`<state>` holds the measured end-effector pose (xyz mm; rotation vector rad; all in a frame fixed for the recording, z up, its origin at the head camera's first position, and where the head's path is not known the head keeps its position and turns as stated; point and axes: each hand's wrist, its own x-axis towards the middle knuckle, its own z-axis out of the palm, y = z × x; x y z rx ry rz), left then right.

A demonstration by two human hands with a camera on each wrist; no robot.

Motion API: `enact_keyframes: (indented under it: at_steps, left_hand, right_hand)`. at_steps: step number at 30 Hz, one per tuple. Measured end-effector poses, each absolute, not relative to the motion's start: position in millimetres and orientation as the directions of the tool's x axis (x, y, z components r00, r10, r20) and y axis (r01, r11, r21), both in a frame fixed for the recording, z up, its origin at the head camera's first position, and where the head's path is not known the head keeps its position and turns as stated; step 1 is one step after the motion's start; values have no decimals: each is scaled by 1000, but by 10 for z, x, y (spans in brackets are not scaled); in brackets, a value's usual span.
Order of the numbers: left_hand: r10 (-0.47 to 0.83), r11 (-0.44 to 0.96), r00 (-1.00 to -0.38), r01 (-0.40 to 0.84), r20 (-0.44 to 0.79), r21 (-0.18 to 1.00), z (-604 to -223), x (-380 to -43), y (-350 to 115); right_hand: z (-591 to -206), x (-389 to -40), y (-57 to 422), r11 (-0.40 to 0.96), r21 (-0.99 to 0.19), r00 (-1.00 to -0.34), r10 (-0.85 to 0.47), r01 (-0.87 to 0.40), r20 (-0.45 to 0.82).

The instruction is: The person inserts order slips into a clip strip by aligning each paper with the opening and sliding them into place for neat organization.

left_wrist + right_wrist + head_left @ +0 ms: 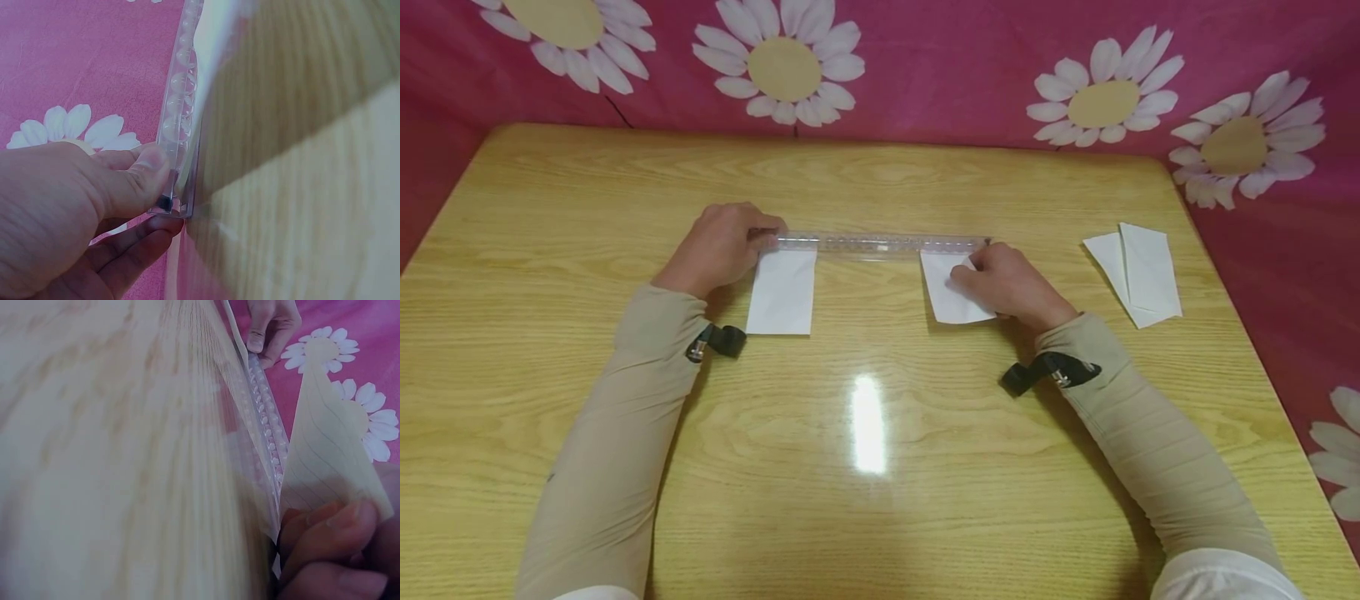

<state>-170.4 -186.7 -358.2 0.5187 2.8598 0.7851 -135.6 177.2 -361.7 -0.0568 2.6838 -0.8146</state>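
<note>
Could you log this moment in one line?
left hand: grips clear plastic strip; right hand: pinches white paper slip; far right: overlapping paper slips on table

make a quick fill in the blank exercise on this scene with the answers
The left hand grips the ____ end of the clear plastic strip.
The right hand pinches a white sheet of ____.
Two white slips overlap on the table, nearer its ____ edge than its left.
The flowers on the pink cloth have ____ petals.
Missing words: left; paper; right; white.

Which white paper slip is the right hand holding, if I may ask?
The paper slip near the right end of the clear plastic strip; the right hand touches no other slip.
</note>
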Motion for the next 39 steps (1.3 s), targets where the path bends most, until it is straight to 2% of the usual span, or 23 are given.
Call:
enact_keyframes:
  at_steps: [39]
  left_hand:
    - [367, 804, -930, 305, -22, 511, -3592, -1711, -1875]
  right_hand:
    - [-3636, -1364, 1677, 823, -564, -943, -136, 63, -304]
